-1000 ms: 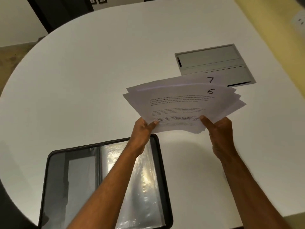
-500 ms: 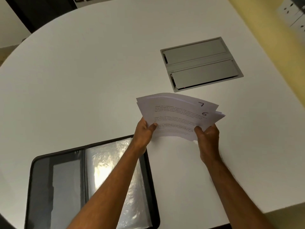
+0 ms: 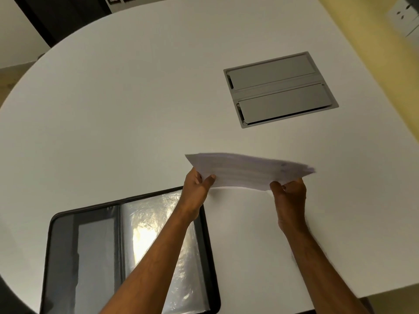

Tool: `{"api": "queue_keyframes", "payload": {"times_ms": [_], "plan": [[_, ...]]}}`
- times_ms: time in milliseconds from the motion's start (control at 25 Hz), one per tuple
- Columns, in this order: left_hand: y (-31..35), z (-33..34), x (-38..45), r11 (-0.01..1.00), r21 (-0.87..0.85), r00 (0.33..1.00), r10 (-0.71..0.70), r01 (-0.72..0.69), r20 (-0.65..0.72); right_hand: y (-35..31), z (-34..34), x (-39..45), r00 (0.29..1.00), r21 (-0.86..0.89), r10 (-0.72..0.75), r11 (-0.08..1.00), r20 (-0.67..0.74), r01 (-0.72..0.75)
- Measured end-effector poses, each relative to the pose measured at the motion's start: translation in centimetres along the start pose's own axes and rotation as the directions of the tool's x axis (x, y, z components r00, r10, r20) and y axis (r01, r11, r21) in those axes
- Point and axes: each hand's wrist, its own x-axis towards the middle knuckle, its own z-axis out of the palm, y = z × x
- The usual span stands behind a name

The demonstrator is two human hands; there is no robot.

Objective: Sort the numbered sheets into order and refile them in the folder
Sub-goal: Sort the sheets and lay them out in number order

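Stack of sheets [image 3: 247, 171], blurred and nearly edge-on, held just above the white table [image 3: 136, 105]. Left hand [image 3: 196, 186] pinching the near left corner; right hand [image 3: 289, 191] clamped on the near right edge. Open black folder [image 3: 127, 252] with clear sleeves flat at near left, beneath the left forearm. Grey hatch [image 3: 280, 89] set into the table beyond.

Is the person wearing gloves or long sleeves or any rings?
No. The left hand and right hand are bare, with no gloves. Both forearms are bare too, with no sleeves in view. No rings, watch or bracelet can be seen.
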Motion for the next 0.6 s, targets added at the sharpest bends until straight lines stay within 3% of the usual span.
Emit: {"api": "queue_keyframes", "payload": {"times_ms": [120, 200, 480, 600], "plan": [[-0.4, -0.6, -0.1, 1.000, 0.022, 1.000, -0.005, 0.005, -0.010, -0.6, -0.6, -0.1, 0.983, 0.074, -0.160, 0.985, 0.091, 0.154], [-0.3, -0.6, -0.1, 1.000, 0.023, 1.000, -0.007, 0.007, -0.011, -1.4, -0.3, -0.2, 0.970, 0.130, -0.230, 0.967, 0.077, 0.219], [0.6, 0.3, -0.6, 1.000, 0.019, 1.000, -0.009, 0.009, -0.002, -4.5, 1.5, -0.9, 0.995, 0.270, -0.080, 0.958, -0.056, 0.093], [0.9, 0.3, -0.4, 1.000, 0.029, 1.000, 0.000, 0.000, -0.006, -5.1, 1.5, -1.2, 0.991, 0.275, -0.102, 0.953, -0.092, 0.124]]}}
